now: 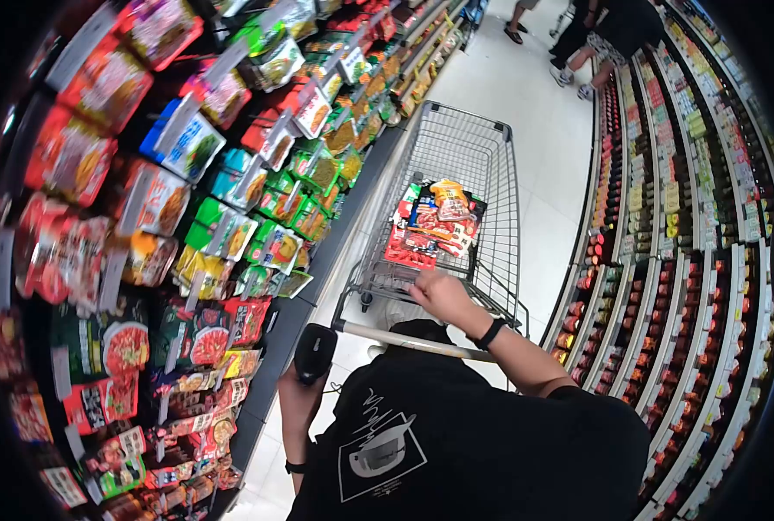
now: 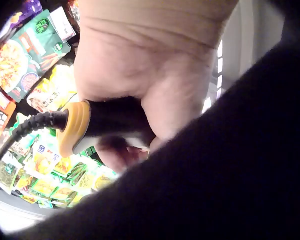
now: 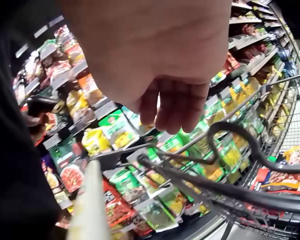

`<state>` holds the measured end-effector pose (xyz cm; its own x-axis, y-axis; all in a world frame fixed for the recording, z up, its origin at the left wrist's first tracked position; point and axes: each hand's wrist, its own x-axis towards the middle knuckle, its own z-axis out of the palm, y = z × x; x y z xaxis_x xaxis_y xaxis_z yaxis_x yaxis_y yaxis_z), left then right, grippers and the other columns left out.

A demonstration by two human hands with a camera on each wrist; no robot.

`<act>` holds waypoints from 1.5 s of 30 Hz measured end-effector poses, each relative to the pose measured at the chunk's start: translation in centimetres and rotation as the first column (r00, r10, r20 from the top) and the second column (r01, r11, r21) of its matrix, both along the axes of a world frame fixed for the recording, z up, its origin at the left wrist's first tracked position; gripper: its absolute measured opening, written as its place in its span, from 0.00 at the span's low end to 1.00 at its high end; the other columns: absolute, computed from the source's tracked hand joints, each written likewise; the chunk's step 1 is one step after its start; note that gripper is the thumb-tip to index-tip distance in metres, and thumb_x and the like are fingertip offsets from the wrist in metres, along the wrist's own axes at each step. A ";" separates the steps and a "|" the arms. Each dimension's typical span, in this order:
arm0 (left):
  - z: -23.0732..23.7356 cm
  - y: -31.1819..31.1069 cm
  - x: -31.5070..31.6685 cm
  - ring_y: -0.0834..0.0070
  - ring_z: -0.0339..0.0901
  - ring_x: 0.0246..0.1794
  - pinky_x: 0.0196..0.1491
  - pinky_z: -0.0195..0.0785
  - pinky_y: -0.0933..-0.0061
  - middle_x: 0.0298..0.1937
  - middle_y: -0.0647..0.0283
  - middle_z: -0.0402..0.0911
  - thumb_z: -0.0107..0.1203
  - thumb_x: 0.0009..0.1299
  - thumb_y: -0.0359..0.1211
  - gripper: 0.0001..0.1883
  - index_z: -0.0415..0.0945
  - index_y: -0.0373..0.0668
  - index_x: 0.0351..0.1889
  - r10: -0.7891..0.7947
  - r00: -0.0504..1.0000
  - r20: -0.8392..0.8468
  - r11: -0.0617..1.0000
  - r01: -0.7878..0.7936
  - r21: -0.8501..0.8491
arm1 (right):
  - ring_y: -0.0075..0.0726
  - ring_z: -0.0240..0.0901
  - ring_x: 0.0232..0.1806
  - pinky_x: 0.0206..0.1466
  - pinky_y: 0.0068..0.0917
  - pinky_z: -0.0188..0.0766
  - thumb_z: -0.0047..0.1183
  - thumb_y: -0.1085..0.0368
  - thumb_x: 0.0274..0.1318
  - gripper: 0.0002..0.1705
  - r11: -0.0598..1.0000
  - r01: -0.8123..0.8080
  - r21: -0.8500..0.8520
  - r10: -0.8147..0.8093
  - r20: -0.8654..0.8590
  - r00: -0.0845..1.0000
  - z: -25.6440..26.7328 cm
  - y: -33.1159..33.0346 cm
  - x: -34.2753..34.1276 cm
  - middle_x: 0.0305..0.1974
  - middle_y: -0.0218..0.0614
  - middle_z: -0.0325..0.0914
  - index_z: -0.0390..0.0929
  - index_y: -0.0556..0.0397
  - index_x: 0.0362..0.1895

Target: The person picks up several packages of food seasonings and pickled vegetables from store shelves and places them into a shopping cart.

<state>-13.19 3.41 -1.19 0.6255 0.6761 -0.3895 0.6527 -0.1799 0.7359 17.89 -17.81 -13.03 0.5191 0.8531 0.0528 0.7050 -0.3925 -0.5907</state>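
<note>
Though mostly black, device (image 2: 121, 116) w/ yellow collar (image 2: 74, 128), ribbed cord (image 2: 37, 121), L fingers (image 2: 113, 153) clamped round it

I see a black handheld device (image 1: 314, 354) with a yellow collar and a ribbed black cord, near the left end of the pale handlebar (image 1: 413, 339). My grey wire shopping cart (image 1: 510, 193) stands upright, red, black and yellow food packets (image 1: 436, 227) overlapping inside its basket.
</note>
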 end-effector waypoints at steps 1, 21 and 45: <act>0.0 -0.5 -1.1 0.65 0.94 0.49 0.52 0.83 0.63 0.46 0.49 0.95 0.77 0.71 0.34 0.22 0.87 0.37 0.61 0.009 1.000 -0.007 1.000 -0.009 -0.017 | 0.62 0.84 0.43 0.47 0.53 0.81 0.60 0.52 0.75 0.21 0.997 -0.075 0.024 0.076 -0.046 0.996 1.4 0.0 -1.7 0.36 0.50 0.82 0.84 0.58 0.36; -2.9 -10.5 -15.3 0.60 0.94 0.46 0.51 0.83 0.63 0.44 0.49 0.94 0.76 0.70 0.33 0.21 0.87 0.35 0.59 0.284 0.937 0.205 0.956 -0.292 0.010 | 0.65 0.88 0.35 0.39 0.61 0.83 0.58 0.40 0.76 0.27 0.907 -0.095 -0.411 0.128 0.054 0.990 -2.6 -1.4 -10.7 0.30 0.54 0.88 0.80 0.54 0.52; -2.7 -12.2 -18.3 0.74 0.87 0.36 0.45 0.80 0.68 0.36 0.59 0.93 0.76 0.72 0.33 0.17 0.88 0.33 0.53 0.283 0.943 0.176 0.956 -0.293 0.032 | 0.60 0.90 0.36 0.42 0.56 0.86 0.62 0.43 0.72 0.24 0.941 0.104 -0.323 -0.004 0.296 0.955 -2.6 0.5 -5.5 0.32 0.51 0.90 0.80 0.52 0.48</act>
<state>-31.52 -8.80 -3.94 0.4535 0.8551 -0.2512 0.5509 -0.0475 0.8332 12.39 -17.30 -15.63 0.5702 0.8182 -0.0739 0.7962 -0.5726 -0.1954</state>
